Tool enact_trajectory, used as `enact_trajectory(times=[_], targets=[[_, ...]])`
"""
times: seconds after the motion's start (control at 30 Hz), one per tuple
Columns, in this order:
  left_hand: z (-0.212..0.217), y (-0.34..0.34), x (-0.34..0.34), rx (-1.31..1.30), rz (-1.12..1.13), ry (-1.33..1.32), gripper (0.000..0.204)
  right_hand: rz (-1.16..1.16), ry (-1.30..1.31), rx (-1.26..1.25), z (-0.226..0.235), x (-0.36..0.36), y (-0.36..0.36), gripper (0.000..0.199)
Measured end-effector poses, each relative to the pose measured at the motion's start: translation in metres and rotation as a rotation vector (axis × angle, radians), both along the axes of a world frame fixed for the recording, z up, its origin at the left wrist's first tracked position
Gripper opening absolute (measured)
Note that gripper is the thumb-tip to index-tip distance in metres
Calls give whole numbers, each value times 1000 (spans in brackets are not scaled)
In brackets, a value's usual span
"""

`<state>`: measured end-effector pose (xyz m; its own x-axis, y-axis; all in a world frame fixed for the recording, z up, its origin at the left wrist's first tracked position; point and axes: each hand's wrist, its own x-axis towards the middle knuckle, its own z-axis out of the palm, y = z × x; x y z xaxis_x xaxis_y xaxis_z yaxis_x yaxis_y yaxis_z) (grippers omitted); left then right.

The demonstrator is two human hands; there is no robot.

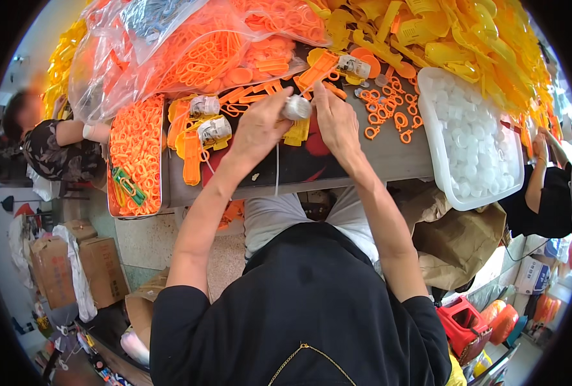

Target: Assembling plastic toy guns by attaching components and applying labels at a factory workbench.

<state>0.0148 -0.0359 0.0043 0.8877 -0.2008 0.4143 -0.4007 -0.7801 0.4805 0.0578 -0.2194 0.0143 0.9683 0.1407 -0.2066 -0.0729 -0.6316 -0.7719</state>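
Note:
Above the table's near edge, my left hand (258, 134) is closed around a yellow plastic piece (297, 132) with a whitish round spool (297, 108) at its top. A thin white cord (277, 168) hangs below that hand past the table edge. Just right of the spool is my right hand (338, 123), thumb and finger pinched together; what they hold is too small to make out. Beyond the fingertips lies an orange and yellow piece (318, 71) with a silvery wrapped spool (354, 66). Two similar wrapped spools (214, 130) lie left of my left hand.
An orange-filled tray (163, 154) stands left, with a green cutter (128, 186) on top. Right are loose orange rings (389, 106) and a white tub (450, 174) of translucent caps. Plastic bags (99, 83) and yellow parts (453, 51) are heaped behind. People work on both sides.

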Motion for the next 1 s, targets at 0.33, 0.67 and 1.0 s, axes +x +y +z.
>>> enact_trajectory(times=[0.33,0.67,1.0], targets=[[-28,15,-1,-236,-39,-30,50,-73,-719,-169,-48,-30,24,16],[-37,23,0,-258,-21,35,47,103,-751,-150,-47,-50,24,19],[-32,21,-4,-142,-41,1,45,301,-690,-200,-49,-57,13,36]])
